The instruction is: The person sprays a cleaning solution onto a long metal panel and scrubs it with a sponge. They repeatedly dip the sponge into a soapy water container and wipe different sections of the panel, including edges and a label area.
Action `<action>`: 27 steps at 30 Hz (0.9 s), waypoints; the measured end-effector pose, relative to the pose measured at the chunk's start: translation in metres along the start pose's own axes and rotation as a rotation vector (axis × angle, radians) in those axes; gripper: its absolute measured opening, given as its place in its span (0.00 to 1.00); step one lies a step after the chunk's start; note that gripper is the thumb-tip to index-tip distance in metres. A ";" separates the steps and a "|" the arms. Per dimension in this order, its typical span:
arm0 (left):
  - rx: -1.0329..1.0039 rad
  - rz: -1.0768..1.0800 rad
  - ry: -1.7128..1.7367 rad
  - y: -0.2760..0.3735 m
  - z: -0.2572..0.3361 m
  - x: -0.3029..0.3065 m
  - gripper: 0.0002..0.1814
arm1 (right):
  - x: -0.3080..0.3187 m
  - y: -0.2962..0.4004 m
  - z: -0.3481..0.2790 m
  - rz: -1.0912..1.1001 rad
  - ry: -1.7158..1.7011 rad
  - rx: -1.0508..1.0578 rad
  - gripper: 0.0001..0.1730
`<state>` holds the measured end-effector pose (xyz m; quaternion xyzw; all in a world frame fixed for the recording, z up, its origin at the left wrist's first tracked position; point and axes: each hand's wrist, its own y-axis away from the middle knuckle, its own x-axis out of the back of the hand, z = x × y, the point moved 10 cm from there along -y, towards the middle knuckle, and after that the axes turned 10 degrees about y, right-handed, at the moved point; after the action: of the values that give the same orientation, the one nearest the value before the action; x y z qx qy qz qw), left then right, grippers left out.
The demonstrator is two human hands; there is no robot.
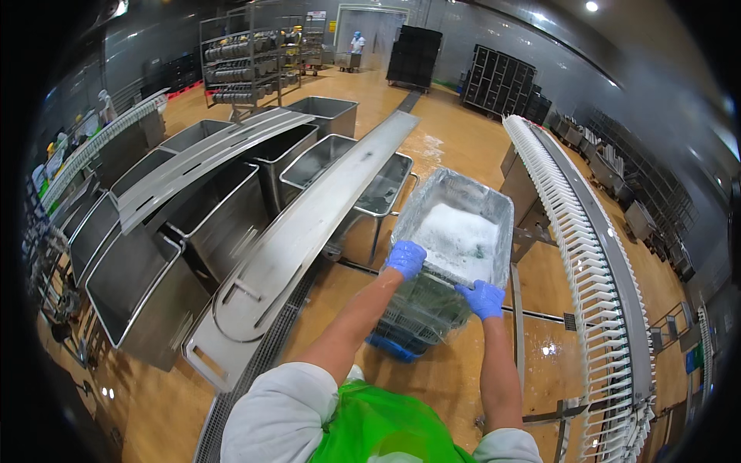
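Note:
Before me stands a plastic crate [425,301] lined with a clear plastic bag [502,231], whose edges fold over the rim. Inside lies a white, foam-like mass [457,228]; whether it is suds or ice I cannot tell. My left hand [407,259], in a blue glove, is closed on the near left corner of the lined rim. Gloved in blue too, my right hand [485,298] grips the near right corner, thumb pointing inward along the rim. A blue crate [393,346] shows under the lined one, near the floor.
To the left, a long metal panel [312,231] lies across several steel tubs [231,226]. A conveyor with white slats [590,278] curves along the right. Beside the panel runs a floor grate [249,370]. Racks [243,63], stacked black crates [414,58] and a person [358,43] are at the back.

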<state>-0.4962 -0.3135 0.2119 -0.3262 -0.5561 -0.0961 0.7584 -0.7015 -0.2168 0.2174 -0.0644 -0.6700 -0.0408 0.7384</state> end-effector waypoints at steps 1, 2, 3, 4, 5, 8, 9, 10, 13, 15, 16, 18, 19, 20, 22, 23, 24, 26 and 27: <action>-0.001 0.009 -0.011 0.020 0.007 0.007 0.07 | 0.001 0.021 -0.003 0.019 0.009 -0.001 0.43; -0.001 0.017 -0.022 0.041 0.014 0.015 0.07 | 0.003 0.039 -0.008 0.039 -0.002 0.015 0.43; -0.001 0.019 0.002 0.066 0.024 0.022 0.07 | 0.003 0.063 -0.012 0.052 -0.018 0.026 0.43; -0.004 0.018 0.027 0.087 0.036 0.033 0.07 | 0.003 0.085 -0.012 0.063 -0.034 0.032 0.43; -0.008 0.017 0.053 0.107 0.049 0.042 0.07 | 0.003 0.108 -0.008 0.077 -0.031 0.039 0.42; -0.002 0.013 0.026 0.173 0.078 0.067 0.07 | 0.008 0.179 -0.018 0.085 -0.071 0.070 0.40; 0.017 -0.016 0.005 0.195 0.088 0.073 0.07 | 0.013 0.203 -0.019 0.060 -0.080 0.070 0.39; 0.030 -0.042 -0.005 0.213 0.099 0.081 0.07 | 0.017 0.227 -0.015 0.034 -0.080 0.063 0.38; 0.048 -0.068 0.043 0.273 0.134 0.102 0.07 | 0.022 0.295 -0.016 0.002 -0.096 0.077 0.37; 0.027 -0.063 0.066 0.313 0.157 0.120 0.07 | 0.023 0.341 -0.014 0.023 -0.093 0.069 0.37; 0.016 -0.052 0.074 0.331 0.165 0.125 0.06 | 0.025 0.362 -0.019 0.024 -0.096 0.068 0.36; 0.005 -0.036 0.087 0.371 0.175 0.134 0.06 | 0.027 0.406 -0.029 0.009 -0.105 0.049 0.37; -0.018 -0.024 0.088 0.392 0.181 0.142 0.06 | 0.032 0.429 -0.033 -0.009 -0.099 0.037 0.37; -0.037 -0.011 0.088 0.412 0.185 0.151 0.06 | 0.035 0.451 -0.039 -0.029 -0.092 0.028 0.37; -0.044 0.006 0.125 0.447 0.206 0.166 0.05 | 0.041 0.495 -0.045 0.002 -0.060 0.004 0.37; -0.050 -0.013 0.149 0.461 0.215 0.171 0.05 | 0.039 0.521 -0.049 0.005 -0.049 0.000 0.38; -0.060 -0.038 0.149 0.481 0.218 0.178 0.05 | 0.039 0.548 -0.054 -0.005 -0.059 -0.010 0.37; -0.068 -0.025 0.145 0.528 0.225 0.192 0.04 | 0.049 0.597 -0.070 -0.007 -0.106 -0.014 0.37; -0.083 -0.012 0.145 0.547 0.235 0.200 0.04 | 0.053 0.624 -0.076 -0.034 -0.101 -0.025 0.36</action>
<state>-0.3288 0.2911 0.2204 -0.3461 -0.4973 -0.1470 0.7818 -0.5305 0.3896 0.2380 -0.0642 -0.7070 -0.0584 0.7019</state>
